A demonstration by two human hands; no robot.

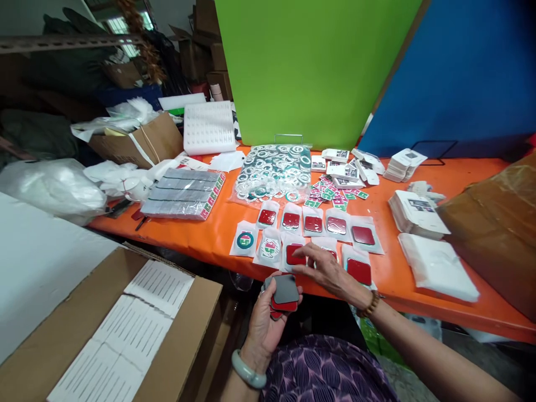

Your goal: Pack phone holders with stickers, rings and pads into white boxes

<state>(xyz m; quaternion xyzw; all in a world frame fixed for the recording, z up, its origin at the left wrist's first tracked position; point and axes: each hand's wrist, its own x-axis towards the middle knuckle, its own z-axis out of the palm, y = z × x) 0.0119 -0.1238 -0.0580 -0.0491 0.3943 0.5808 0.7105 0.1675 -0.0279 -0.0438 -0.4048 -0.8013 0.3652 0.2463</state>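
Observation:
My left hand is closed round a small stack of square pads, dark grey on top with red edges, held just below the front edge of the orange table. My right hand lies over the table's front edge with fingers stretched out, fingertips touching a red pad in a clear sleeve. Two rows of sleeved red pads lie beyond it, and two sleeves with round stickers are to the left.
A bag of ring stickers, small green-red labels, card stacks, white sleeves and a wrapped grey pack lie on the table. An open carton of white packs stands at lower left. Green and blue boards stand behind.

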